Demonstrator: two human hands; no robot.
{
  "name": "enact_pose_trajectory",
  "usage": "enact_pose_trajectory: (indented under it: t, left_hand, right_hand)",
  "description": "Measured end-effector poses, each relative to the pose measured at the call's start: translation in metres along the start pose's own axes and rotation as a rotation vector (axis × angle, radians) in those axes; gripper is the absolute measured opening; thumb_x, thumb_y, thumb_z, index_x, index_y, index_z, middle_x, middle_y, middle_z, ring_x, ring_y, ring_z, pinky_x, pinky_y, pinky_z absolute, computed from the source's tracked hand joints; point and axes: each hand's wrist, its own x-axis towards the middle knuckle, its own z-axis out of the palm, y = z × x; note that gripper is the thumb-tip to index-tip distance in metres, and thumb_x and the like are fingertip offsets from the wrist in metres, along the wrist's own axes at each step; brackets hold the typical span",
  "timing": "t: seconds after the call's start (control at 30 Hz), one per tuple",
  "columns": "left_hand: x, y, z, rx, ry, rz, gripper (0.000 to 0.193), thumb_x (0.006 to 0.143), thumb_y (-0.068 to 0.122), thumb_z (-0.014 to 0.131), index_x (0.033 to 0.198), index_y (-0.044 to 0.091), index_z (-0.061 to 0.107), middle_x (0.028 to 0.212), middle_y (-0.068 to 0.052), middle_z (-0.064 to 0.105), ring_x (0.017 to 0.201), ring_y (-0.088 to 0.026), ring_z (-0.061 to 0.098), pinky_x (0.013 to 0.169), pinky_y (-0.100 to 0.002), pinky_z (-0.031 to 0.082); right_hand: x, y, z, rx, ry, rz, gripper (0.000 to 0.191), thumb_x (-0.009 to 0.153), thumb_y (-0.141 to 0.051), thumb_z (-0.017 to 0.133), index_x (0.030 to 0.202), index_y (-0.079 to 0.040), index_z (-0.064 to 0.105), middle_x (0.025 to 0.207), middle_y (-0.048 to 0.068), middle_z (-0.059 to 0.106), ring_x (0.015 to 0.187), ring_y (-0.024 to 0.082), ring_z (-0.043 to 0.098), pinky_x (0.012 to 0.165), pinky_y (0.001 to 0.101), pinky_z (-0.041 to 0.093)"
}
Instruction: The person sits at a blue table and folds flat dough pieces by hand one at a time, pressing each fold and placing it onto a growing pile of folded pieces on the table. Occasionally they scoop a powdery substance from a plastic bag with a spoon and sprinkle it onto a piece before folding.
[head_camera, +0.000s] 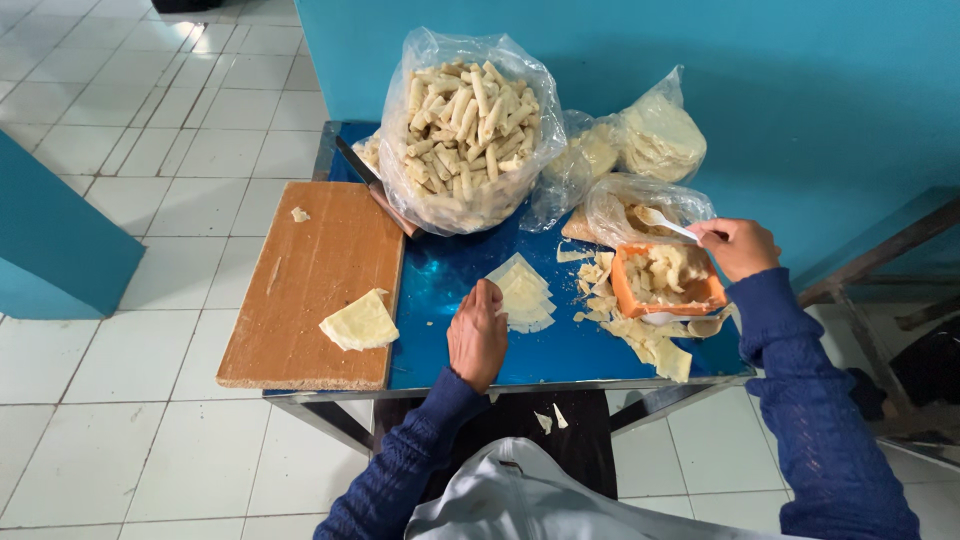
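Note:
My left hand (477, 335) rests on the blue table (450, 275), its fingertips touching a small stack of pale triangular wrappers (525, 293). My right hand (740, 246) grips a white plastic spoon (663, 222) above an orange tub (664, 282) of pale filling. One folded wrapper (361, 322) lies on the wooden board (310, 285) at the left. Torn wrapper scraps (650, 342) lie in front of the tub.
A big clear bag of rolled pastry sticks (466, 130) stands at the back of the table. Smaller bags of wrappers (655, 135) sit against the blue wall. White tiled floor lies to the left. A metal frame (880, 250) is on the right.

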Motion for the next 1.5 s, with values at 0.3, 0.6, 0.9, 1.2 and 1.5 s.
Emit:
enact_pose_trajectory:
  t: [0.3,0.6,0.9,1.2,1.5]
  left_hand:
    - [0.002,-0.002,0.003,-0.105,-0.005,-0.035,0.037,0.079,-0.010,0.068,0.108,0.003,0.048,0.097,-0.019,0.062,0.085,-0.036,0.067,0.067,-0.045,0.053]
    - [-0.001,-0.006,0.007,-0.068,0.008,0.029,0.045,0.077,-0.010,0.067,0.116,0.001,0.049,0.092,-0.015,0.064,0.088,-0.035,0.067,0.072,-0.044,0.053]
    - [-0.001,-0.012,0.012,-0.123,0.009,-0.035,0.046,0.082,-0.010,0.066,0.122,0.002,0.047,0.085,-0.012,0.064,0.079,-0.031,0.068,0.068,-0.040,0.053]
    - [-0.002,-0.016,0.015,-0.232,0.066,-0.031,0.058,0.073,-0.013,0.074,0.121,0.002,0.045,0.090,-0.012,0.058,0.077,-0.026,0.065,0.068,-0.036,0.055]
    - [0.000,-0.017,0.015,-0.222,0.015,-0.081,0.059,0.075,-0.013,0.074,0.125,0.003,0.045,0.088,-0.012,0.059,0.075,-0.025,0.065,0.064,-0.036,0.054]
  right_hand:
    - [0.012,-0.024,0.029,-0.303,0.142,-0.150,0.016,0.092,-0.018,0.072,0.097,-0.021,0.086,0.080,0.003,0.081,0.072,0.022,0.069,0.078,0.0479,0.040]
    - [-0.008,0.030,-0.002,0.024,0.035,-0.185,0.023,0.096,-0.015,0.069,0.117,-0.012,0.078,0.088,0.004,0.076,0.064,0.008,0.062,0.060,0.0280,0.049]
    - [-0.058,0.002,0.075,0.137,-0.236,-0.333,0.021,0.093,-0.012,0.067,0.109,-0.016,0.080,0.075,0.001,0.074,0.055,0.013,0.060,0.051,0.0285,0.046]
    - [-0.105,-0.034,0.096,-0.238,-0.010,-0.649,0.013,0.088,-0.014,0.069,0.096,-0.021,0.077,0.082,-0.005,0.065,0.087,0.015,0.062,0.080,0.0439,0.028]
    - [-0.131,-0.046,0.090,-0.490,0.269,-0.921,0.024,0.089,-0.010,0.068,0.112,-0.016,0.073,0.096,-0.003,0.062,0.094,0.014,0.058,0.088,0.0437,0.028]
